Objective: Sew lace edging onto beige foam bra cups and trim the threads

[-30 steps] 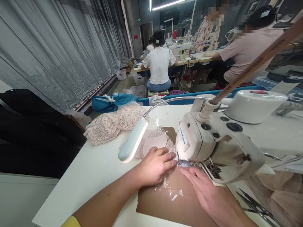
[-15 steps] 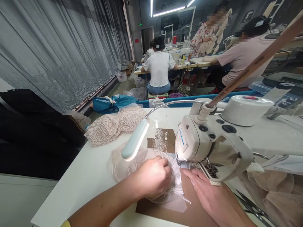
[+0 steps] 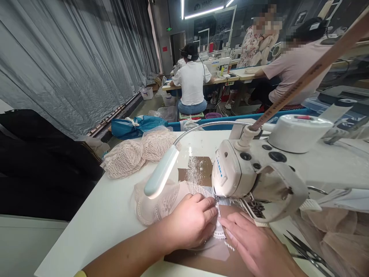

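Observation:
Pale pink lace fabric (image 3: 161,200) lies under the head of a white sewing machine (image 3: 230,169), its scalloped edge beside the needle area. My left hand (image 3: 196,221) is on the lace just left of the presser foot, fingers curled and pressed together over it; the fingertips are partly hidden. To the right, my right hand (image 3: 245,234) lies flat with its fingers stretched out, the tips touching the lace's right edge. Beneath both is a brown covering (image 3: 198,259) on the table. A lit lamp (image 3: 161,173) on a flexible neck shines over the work.
Lace cups (image 3: 127,156) lie at the table's back left. Black scissors (image 3: 309,254) and sheer beige fabric (image 3: 343,234) are at the right. A white thread cone (image 3: 300,132) stands behind the machine head, near a slanting wooden rod (image 3: 305,80). People sit at machines beyond.
My left hand has moved right, from gripping the lace in a fist to pressing it close to the needle. My right fingers have shifted slightly down and left onto the lace's edge.

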`<state>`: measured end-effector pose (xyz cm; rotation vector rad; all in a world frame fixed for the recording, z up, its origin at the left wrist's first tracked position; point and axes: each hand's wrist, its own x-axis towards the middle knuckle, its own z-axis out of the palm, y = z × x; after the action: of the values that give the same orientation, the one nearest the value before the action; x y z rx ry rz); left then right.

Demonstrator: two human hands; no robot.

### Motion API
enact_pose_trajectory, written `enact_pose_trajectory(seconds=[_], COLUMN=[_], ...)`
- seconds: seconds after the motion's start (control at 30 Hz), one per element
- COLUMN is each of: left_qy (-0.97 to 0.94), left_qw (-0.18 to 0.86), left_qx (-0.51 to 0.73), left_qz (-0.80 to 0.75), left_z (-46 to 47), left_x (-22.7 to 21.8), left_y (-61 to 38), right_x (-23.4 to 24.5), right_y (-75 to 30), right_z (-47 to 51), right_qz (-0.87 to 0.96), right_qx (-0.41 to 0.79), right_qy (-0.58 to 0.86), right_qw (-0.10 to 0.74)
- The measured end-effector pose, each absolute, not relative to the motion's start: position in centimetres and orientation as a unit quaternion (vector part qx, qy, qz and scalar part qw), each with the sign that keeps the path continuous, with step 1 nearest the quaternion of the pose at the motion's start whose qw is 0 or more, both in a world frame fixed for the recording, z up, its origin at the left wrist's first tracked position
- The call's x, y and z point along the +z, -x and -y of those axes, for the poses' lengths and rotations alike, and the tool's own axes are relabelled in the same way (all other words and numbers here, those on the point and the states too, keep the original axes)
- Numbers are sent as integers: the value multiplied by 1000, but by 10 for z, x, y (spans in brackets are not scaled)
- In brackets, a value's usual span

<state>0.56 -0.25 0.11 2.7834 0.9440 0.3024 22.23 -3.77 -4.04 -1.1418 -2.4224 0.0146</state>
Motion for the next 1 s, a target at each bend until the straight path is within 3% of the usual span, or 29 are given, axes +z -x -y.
enact_pose_trajectory(seconds=[0.23,0.47,0.63,1.0], left_qy=[-936,-938,-937,-942], left_qw=[107,120,121,75], left_qx=[97,92,78,92], left_qz=[-320,-314,-318,-314], left_z=[-3,-1,3,-7], left_x=[-1,9,10,-3], left_y=[-4,0,-3,-6], right_x=[-24,-45,-39,-36], right_y=[-217,-224,-222,-217], right_z=[38,44,47,42], right_qz=[884,883,892,881], right_qx=[18,-13,38,-51], right_qy=[416,376,363,372], right_qw=[212,281,267,290])
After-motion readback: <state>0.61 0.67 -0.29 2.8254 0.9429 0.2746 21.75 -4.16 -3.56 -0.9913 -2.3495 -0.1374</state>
